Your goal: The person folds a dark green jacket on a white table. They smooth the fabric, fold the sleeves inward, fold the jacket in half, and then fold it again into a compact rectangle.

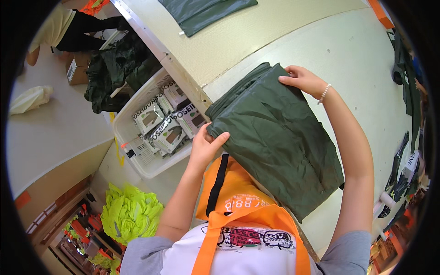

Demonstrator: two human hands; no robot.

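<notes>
You held the folded dark green waterproof garment at the desk's near edge, left hand pinching its near-left corner, right hand gripping its far corner, long axis running far-left to near-right.

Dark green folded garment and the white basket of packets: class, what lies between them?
In the head view, the left hand gripping the dark green folded garment, plus the table's edge, before the white basket.

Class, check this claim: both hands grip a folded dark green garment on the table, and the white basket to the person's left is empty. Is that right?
Not quite. The head view shows the white basket holding packaged items, not empty. The left hand and right hand do grip the folded dark green garment.
</notes>
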